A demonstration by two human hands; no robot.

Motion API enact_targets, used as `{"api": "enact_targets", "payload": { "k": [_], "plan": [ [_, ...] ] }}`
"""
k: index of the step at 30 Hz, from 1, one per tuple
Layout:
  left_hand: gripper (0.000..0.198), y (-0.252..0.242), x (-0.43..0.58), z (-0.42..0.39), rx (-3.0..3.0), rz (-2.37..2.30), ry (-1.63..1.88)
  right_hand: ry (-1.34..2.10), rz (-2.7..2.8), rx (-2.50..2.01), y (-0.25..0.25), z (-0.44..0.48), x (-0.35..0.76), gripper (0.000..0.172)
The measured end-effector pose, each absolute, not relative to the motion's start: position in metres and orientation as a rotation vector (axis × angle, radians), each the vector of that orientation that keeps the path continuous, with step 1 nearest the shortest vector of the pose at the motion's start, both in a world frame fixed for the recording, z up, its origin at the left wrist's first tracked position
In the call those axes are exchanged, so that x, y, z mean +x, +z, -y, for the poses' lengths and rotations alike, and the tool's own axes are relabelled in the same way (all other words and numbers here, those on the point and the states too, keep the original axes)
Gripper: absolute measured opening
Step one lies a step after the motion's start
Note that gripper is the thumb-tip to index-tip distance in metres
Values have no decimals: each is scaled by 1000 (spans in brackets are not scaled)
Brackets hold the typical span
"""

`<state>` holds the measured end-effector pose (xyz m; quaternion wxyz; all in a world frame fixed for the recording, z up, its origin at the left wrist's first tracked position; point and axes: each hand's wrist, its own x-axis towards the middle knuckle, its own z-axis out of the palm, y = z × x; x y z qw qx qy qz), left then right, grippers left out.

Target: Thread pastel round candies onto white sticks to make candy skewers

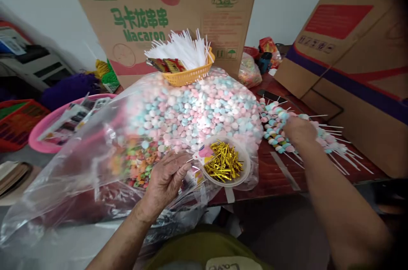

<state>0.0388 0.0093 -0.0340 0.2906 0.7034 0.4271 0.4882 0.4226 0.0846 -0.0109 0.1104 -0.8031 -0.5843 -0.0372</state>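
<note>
My left hand (167,178) rests on a big clear plastic bag (79,176) and pinches a thin white stick with a pink sweet at its tip. The bag holds a heap of pastel marshmallow sweets (197,108) and some multicoloured ring sweets (137,166). Just right of that hand stands a clear bowl of gold twist ties (225,163). My right hand (298,132) reaches out onto a pile of finished marshmallow skewers (277,127) on the dark red table; its fingers are hidden among them.
A yellow basket (188,75) of white sticks sits on top of the sweet bag. Cardboard boxes stand behind (165,10) and at the right (357,57). A pink basin (47,134) and a red crate (15,123) are at the left.
</note>
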Motion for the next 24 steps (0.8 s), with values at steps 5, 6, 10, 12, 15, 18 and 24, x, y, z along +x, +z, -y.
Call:
{"api": "enact_targets", "payload": {
  "k": [5, 6, 10, 12, 15, 18, 24],
  "plan": [
    [21, -32, 35, -17, 2073, -1001, 1204, -116, 1880, -1810, -7, -8, 407, 19],
    [23, -32, 37, -18, 2098, -963, 1198, -173, 1968, -1600, -4, 4, 398, 18],
    [22, -29, 42, -17, 2100, -915, 1225, -509, 2239, -1120, 8, 29, 370, 20],
    [19, -28, 40, -14, 2100, -949, 1215, -590, 2334, -1066, 14, 31, 365, 23],
    [20, -26, 31, -12, 2227, -960, 1138, -605, 2433, -997, 17, 31, 366, 25],
    [21, -22, 27, -12, 2421, -893, 1018, -566, 2506, -917, 17, 29, 365, 22],
    [17, -20, 40, -14, 2619, -605, 1052, -329, 2553, -891, 18, 29, 346, 16]
  ]
}}
